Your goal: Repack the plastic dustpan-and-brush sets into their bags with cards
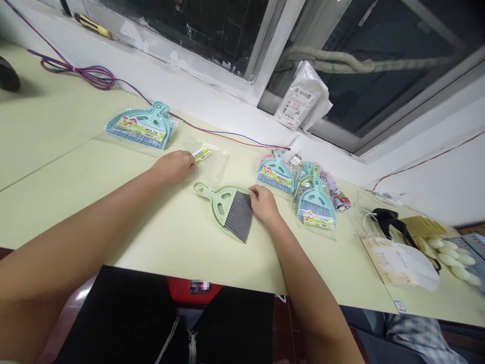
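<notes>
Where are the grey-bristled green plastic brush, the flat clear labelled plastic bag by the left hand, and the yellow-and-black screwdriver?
Grey-bristled green plastic brush (238, 213), head view: its bristles.
Flat clear labelled plastic bag (215, 161), head view: its see-through film.
Yellow-and-black screwdriver (99, 30), head view: its handle.

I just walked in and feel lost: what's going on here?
A green dustpan and gray brush lie unbagged on the table, a person's right hand at the bristle ends. Their left hand is on a clear bag with a label. One bagged blue set lies beyond that hand; more bagged sets are to the right.
</notes>
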`<state>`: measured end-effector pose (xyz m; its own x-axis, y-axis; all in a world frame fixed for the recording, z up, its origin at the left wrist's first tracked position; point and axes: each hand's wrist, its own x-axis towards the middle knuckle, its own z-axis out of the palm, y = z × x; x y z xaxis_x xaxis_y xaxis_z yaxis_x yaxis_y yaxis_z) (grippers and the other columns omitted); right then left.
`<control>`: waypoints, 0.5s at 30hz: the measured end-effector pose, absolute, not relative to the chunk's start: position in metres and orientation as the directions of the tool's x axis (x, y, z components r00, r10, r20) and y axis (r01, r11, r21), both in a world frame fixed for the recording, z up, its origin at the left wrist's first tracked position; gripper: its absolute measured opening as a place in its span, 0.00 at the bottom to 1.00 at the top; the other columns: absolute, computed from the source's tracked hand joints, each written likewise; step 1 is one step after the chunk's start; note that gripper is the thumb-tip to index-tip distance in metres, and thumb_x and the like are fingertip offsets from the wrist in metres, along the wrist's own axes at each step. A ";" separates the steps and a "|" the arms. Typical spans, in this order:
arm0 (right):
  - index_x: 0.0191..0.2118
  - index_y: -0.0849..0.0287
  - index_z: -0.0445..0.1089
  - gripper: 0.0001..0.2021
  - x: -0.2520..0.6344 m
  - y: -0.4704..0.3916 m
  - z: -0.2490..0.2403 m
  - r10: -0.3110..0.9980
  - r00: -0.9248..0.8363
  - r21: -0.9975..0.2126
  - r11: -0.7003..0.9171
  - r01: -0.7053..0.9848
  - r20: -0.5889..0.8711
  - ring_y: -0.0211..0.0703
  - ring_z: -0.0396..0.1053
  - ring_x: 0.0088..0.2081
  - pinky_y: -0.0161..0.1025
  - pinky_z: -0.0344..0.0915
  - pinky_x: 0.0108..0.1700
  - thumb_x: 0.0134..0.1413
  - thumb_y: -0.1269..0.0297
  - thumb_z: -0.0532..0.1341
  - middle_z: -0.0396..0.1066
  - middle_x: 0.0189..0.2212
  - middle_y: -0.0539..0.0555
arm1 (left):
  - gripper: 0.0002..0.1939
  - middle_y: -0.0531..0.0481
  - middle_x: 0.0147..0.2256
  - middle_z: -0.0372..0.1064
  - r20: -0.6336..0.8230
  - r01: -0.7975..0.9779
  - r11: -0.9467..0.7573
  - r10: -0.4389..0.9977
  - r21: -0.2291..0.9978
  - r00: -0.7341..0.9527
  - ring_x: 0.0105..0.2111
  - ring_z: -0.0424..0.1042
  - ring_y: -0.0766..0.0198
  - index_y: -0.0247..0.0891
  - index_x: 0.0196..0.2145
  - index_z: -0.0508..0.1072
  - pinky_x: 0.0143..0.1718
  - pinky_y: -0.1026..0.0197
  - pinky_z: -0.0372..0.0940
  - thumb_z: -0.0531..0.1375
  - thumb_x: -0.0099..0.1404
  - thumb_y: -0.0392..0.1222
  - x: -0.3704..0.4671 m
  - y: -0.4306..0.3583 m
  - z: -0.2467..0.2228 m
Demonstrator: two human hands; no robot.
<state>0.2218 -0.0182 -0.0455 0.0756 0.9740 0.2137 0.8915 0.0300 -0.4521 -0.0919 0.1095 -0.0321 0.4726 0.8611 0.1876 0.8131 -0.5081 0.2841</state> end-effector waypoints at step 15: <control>0.36 0.57 0.72 0.14 0.287 -0.003 -0.016 0.820 0.573 -0.999 0.038 -0.016 0.022 0.40 0.70 0.31 0.37 0.69 0.35 0.46 0.56 0.71 0.73 0.27 0.47 | 0.18 0.39 0.45 0.75 0.526 0.674 -0.612 0.764 0.413 0.372 0.48 0.72 0.49 0.37 0.48 0.73 0.50 0.50 0.64 0.48 0.76 0.49 -0.072 0.080 -0.014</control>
<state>0.2869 -0.0030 -0.0156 0.5725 0.8196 0.0215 -0.0164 0.0377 -0.9992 -0.0717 0.0804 -0.0141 0.3722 0.7644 0.5264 0.6743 -0.6125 0.4126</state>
